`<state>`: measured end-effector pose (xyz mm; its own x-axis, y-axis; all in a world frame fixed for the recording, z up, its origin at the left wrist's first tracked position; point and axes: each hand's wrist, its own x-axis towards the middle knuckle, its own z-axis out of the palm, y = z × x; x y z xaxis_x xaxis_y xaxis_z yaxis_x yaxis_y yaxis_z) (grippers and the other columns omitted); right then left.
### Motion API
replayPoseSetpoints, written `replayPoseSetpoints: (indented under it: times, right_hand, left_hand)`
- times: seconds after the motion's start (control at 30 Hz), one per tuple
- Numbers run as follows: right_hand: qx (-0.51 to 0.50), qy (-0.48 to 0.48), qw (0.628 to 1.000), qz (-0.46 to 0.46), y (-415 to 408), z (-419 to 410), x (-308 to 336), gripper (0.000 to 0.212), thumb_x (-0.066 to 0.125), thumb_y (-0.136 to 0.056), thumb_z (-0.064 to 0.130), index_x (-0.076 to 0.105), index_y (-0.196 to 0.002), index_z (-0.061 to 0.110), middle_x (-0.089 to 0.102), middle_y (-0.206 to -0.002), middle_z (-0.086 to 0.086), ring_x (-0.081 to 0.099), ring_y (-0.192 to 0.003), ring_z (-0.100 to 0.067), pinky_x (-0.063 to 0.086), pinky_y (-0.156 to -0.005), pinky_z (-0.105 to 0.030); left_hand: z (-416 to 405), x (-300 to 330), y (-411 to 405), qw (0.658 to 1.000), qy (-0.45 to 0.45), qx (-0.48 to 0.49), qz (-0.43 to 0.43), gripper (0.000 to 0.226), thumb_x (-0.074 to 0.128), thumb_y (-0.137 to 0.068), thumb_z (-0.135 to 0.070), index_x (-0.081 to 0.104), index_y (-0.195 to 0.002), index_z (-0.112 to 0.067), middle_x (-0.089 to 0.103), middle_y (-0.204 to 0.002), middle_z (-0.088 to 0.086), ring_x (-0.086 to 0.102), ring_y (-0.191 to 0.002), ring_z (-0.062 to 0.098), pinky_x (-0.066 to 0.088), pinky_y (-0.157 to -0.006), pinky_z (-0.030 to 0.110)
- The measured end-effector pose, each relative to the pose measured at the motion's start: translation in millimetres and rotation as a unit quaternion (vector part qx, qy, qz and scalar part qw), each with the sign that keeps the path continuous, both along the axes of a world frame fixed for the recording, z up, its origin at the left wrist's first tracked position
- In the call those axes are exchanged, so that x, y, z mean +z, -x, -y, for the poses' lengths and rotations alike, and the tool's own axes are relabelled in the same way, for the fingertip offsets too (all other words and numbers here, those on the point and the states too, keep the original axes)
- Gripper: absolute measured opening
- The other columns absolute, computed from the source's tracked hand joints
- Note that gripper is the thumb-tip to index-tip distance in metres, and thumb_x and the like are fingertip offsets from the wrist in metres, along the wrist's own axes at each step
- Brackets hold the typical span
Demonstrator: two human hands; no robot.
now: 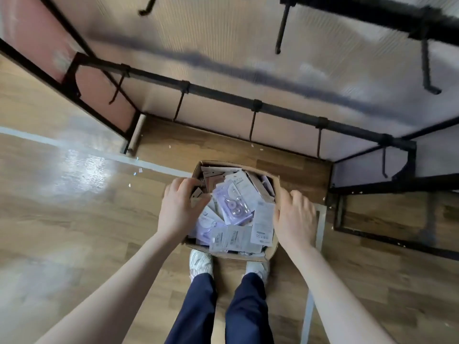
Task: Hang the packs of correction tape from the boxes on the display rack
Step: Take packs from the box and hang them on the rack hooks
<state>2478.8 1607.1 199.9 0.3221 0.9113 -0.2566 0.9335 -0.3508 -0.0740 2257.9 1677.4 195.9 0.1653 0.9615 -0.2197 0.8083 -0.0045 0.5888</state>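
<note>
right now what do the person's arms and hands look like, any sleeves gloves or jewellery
Both arms are bare up to the frame's edge, with no sleeves in view. The left hand and right hand wear no gloves, and no rings, watch or bracelet show on the fingers or wrists. Lower down are dark navy trousers and white trainers.

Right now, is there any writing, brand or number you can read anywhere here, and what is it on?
None can be read.
Packs in the box: printed lines and blocks show on the cards, too small and blurred to make out.
Rack, floor, shoes: no text visible.
</note>
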Motion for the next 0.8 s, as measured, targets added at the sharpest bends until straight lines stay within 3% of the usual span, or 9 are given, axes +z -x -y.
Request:
replayPoseSetpoints:
  times: [0.13,0.23,0.47,0.57,0.7,0.8]
  right_hand:
    - [0.004,0.084,0.996,-0.014,-4,16,-70,0.038,0.053,-0.09,0.02,0.049,-0.126,0.011,0.055,-0.115,-0.015,0.053,-0.103,-0.032,0.042,-0.085,-0.04]
    - [0.001,0.12,0.992,-0.028,-9,25,-115,0.045,0.046,-0.095,0.025,0.037,-0.137,0.015,0.049,-0.127,-0.013,0.048,-0.113,-0.028,0.04,-0.092,-0.036]
    - [-0.021,0.186,0.98,-0.066,-17,28,-186,0.052,0.044,-0.096,0.034,0.028,-0.141,0.015,0.043,-0.133,-0.011,0.052,-0.112,-0.024,0.047,-0.082,-0.029]
    - [-0.049,0.223,0.97,-0.089,-14,28,-210,0.053,0.042,-0.096,0.038,0.027,-0.14,0.012,0.044,-0.132,-0.013,0.052,-0.112,-0.029,0.048,-0.075,-0.033]
    - [-0.103,0.272,0.95,-0.114,-2,35,-240,0.067,0.041,-0.092,0.05,0.022,-0.141,0.008,0.041,-0.135,-0.018,0.046,-0.116,-0.037,0.05,-0.084,-0.043]
    - [-0.116,0.29,0.945,-0.101,8,41,-250,0.086,0.044,-0.087,0.06,0.011,-0.144,0.005,0.033,-0.14,-0.021,0.045,-0.118,-0.037,0.047,-0.086,-0.04]
  left_hand:
    - [13,-71,1,0.998,0.058,-0.014,-0.031,0.04,0.071,-0.079,-0.024,0.057,-0.114,-0.008,0.055,-0.114,0.011,0.047,-0.107,0.03,0.035,-0.088,0.031]
    - [21,-118,-2,0.994,0.097,-0.035,-0.044,0.042,0.069,-0.081,-0.025,0.056,-0.117,-0.008,0.053,-0.119,0.012,0.047,-0.111,0.03,0.037,-0.091,0.034]
    - [24,-202,-20,0.979,0.164,-0.085,-0.085,0.051,0.063,-0.086,-0.035,0.046,-0.128,-0.012,0.046,-0.131,0.01,0.041,-0.121,0.028,0.037,-0.095,0.035]
    - [18,-227,-32,0.977,0.179,-0.08,-0.082,0.06,0.061,-0.087,-0.038,0.038,-0.136,-0.014,0.042,-0.136,0.01,0.038,-0.124,0.029,0.035,-0.097,0.037]
    - [3,-258,-41,0.977,0.164,-0.093,-0.097,0.067,0.061,-0.086,-0.039,0.031,-0.141,-0.013,0.035,-0.143,0.008,0.035,-0.128,0.029,0.033,-0.1,0.037]
    - [-8,-276,-47,0.977,0.153,-0.103,-0.105,0.075,0.062,-0.084,-0.043,0.028,-0.142,-0.011,0.035,-0.144,0.009,0.036,-0.128,0.028,0.036,-0.1,0.039]
